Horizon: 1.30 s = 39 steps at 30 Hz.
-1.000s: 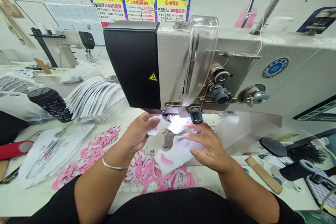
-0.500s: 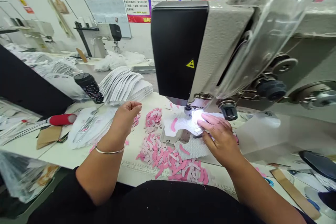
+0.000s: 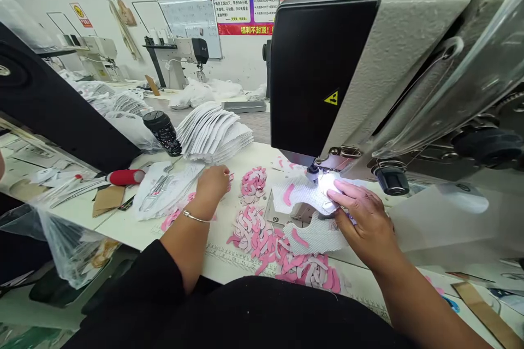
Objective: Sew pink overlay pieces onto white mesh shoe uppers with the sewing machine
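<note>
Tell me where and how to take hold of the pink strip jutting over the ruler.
Pinch the outer end, coming down from the near left. The strip is narrow and slightly curved, and that end juts from the heap over the ruler, so it looks easiest to reach. The other end meets overlapping strips, with a white piece beyond.

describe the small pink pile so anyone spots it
Find the sewing machine's black end cover. Below and left, on the tabletop right of the left hand, sits the small pile of curved pink pieces. It is rounder and more compact than the larger pink heap nearer the person.
</note>
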Available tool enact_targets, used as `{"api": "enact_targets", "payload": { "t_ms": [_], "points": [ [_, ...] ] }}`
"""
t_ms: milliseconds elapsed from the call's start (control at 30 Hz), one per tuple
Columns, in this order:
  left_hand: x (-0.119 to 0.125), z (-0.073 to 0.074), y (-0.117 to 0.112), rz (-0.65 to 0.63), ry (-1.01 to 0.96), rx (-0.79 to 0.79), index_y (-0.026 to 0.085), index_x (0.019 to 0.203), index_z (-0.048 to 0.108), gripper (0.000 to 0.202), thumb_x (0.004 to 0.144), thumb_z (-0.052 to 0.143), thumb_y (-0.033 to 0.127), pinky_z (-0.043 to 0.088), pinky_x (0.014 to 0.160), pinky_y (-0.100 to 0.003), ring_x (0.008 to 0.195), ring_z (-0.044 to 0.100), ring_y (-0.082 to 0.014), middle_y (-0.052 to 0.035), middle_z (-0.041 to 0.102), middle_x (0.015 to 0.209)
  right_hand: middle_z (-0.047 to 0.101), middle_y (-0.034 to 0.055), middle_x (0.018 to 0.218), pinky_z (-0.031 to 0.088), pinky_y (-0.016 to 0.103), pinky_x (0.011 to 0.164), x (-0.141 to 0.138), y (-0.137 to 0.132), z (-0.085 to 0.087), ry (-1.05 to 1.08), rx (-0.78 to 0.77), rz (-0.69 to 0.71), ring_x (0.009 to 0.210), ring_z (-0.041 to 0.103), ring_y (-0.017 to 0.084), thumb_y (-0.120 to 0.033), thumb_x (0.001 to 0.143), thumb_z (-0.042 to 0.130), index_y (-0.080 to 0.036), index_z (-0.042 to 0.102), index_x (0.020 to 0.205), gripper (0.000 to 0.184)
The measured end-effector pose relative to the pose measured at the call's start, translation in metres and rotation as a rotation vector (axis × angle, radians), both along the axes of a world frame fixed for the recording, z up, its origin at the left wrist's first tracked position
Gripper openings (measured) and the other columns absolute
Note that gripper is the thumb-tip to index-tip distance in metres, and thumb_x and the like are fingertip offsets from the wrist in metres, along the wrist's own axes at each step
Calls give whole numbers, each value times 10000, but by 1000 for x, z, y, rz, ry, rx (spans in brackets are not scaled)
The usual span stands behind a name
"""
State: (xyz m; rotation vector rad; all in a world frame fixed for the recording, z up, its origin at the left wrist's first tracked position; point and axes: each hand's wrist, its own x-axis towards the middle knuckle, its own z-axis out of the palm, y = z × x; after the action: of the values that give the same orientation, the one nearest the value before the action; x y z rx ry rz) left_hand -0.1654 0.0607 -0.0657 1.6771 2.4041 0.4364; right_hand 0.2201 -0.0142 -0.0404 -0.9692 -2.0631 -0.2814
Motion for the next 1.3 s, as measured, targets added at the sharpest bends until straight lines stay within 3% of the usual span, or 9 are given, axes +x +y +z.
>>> {"api": "enact_targets", "payload": {
  "t_ms": [167, 333, 467, 633, 700, 867, 1067, 1200, 1300],
  "points": [
    [-24, -5, 7, -17, 74, -185, 179, 1034, 688, 243, 858, 668, 345, 515, 833, -390, 973, 653, -249, -91, 694, 1058, 625, 80, 1336, 433, 501, 1057, 0, 0, -3, 31, -19, 3, 1243, 585, 269, -148, 935, 572, -276, 609, 1255, 347],
    [-18, -18, 7, -84, 98, -262, 170, 1211, 610, 333, 939, 601, 361, 549, 883, -442, 1042, 633, -224, -101, 627, 1225, 616, 77, 1346, 444, 505, 1040, -1, 1, -4, 46, -42, 3, 1237, 587, 271, -132, 927, 570, -284, 608, 1252, 360],
    [-17, -17, 7, -74, 83, -258, 158, 1162, 626, 310, 938, 601, 371, 558, 837, -413, 966, 648, -201, -88, 654, 1142, 613, 80, 1346, 445, 510, 1040, -1, 1, -3, 52, -35, 4, 1236, 583, 273, -124, 921, 576, -282, 607, 1252, 367],
    [-24, -5, 4, -27, 45, -179, 175, 875, 680, 146, 839, 653, 313, 490, 646, -312, 720, 650, -202, -43, 688, 756, 612, 75, 1346, 445, 515, 1042, -2, 1, -2, 54, -39, 23, 1245, 570, 279, -129, 915, 592, -287, 613, 1251, 372],
    [-29, 2, 2, -3, 23, -135, 190, 870, 678, 139, 788, 665, 301, 447, 590, -293, 685, 648, -203, -42, 695, 739, 612, 66, 1347, 442, 519, 1048, -2, 1, -3, 62, -41, 17, 1252, 560, 280, -131, 913, 596, -296, 615, 1251, 376],
    [-42, 18, -5, 3, -74, -55, 216, 1071, 654, 339, 770, 649, 372, 412, 522, -258, 650, 641, -168, -31, 729, 887, 615, 71, 1340, 440, 535, 1050, 0, 2, -4, 52, -34, 15, 1237, 563, 280, -141, 919, 581, -286, 615, 1254, 367],
    [-45, 13, -10, 55, -113, -43, 207, 745, 655, 145, 701, 680, 344, 383, 484, -265, 556, 600, -179, -6, 649, 591, 632, 76, 1300, 434, 538, 1058, 1, 3, -5, 54, -50, 13, 1234, 568, 276, -166, 921, 576, -293, 628, 1250, 356],
    [-26, 30, -23, 51, -135, 101, 207, 869, 680, 232, 792, 613, 415, 419, 498, -268, 589, 624, -180, -9, 676, 658, 656, 77, 1239, 424, 529, 1061, -1, 3, -2, 57, -48, 16, 1218, 576, 267, -167, 927, 569, -280, 635, 1227, 328],
    [13, 56, -49, -27, -113, 309, 244, 1040, 678, 280, 891, 535, 433, 501, 642, -273, 778, 691, -191, -9, 735, 822, 658, 85, 1208, 414, 527, 1044, -3, -4, 6, 43, -51, 4, 1203, 578, 276, -178, 929, 568, -262, 644, 1201, 294]
  ]
}}
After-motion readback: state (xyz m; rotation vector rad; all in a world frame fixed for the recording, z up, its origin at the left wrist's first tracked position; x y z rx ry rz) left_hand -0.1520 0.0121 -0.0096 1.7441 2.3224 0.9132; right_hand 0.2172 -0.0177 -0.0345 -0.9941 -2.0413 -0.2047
